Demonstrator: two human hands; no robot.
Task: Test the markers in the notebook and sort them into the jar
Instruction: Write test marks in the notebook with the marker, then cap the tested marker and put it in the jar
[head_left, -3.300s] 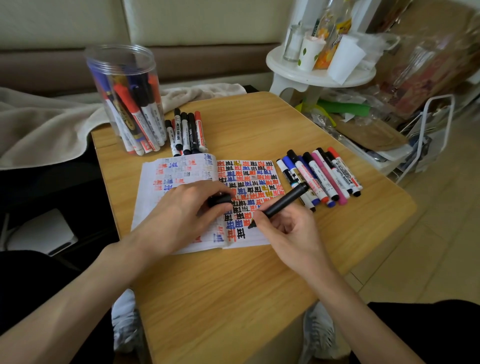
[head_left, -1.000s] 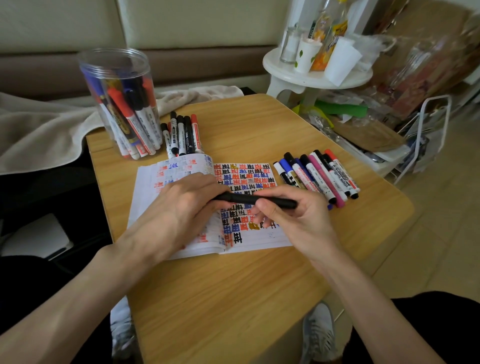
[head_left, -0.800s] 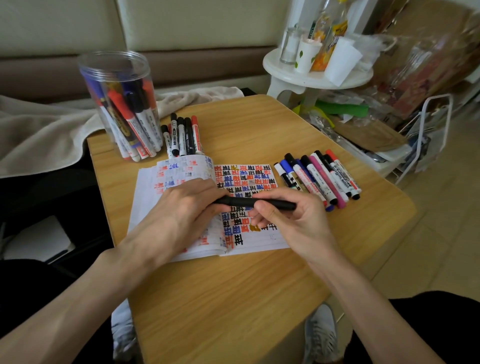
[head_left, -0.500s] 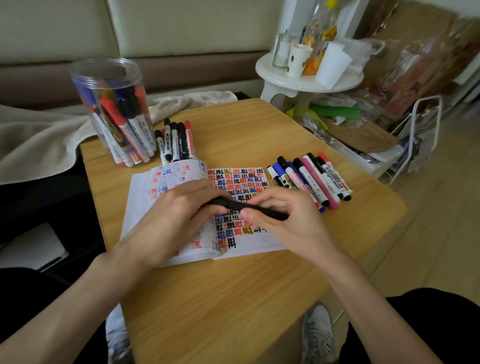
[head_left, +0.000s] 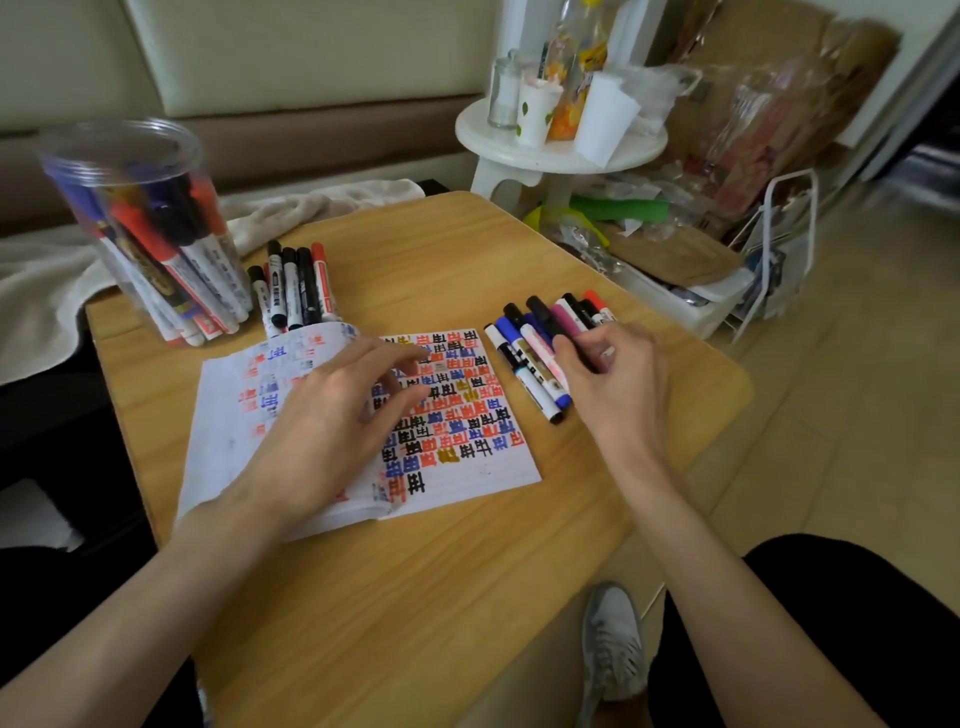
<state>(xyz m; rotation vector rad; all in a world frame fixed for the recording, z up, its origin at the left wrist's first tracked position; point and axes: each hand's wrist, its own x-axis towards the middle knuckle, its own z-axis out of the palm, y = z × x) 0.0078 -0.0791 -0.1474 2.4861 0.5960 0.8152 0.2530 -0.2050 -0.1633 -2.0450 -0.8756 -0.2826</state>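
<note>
One jar (head_left: 140, 218), clear plastic, stands upper left of the frame on the wooden table (head_left: 415, 597), packed with markers too overlapped to count; red, blue and black caps show. Just right of it lies one cluster of markers (head_left: 291, 286): four black caps and one red counted, with a possible sixth red tip half hidden. One notebook (head_left: 467, 431) lies open at centre. Right of centre is one row of markers (head_left: 530, 358): at least eight caps are visible (black, blue, pink, red), with the near ends under the right hand. The left hand (head_left: 332, 421) hovers over the notebook fold, fingers spread and loose, holding nothing. The right hand (head_left: 621, 384) sits on the row, fingers curled down onto a black marker (head_left: 574, 349); I cannot tell whether it pinches the marker or only touches it. Half a second ago both hands held that black marker across the page; since then the left has let go and the right has moved out to the row. Writing: the right page carries rows of one blocky character repeated in black, red and blue, plus one in ochre. Marker labels are too blurred to read. Upper right stands one white side table (head_left: 561, 150) bearing cups and bottles.
</note>
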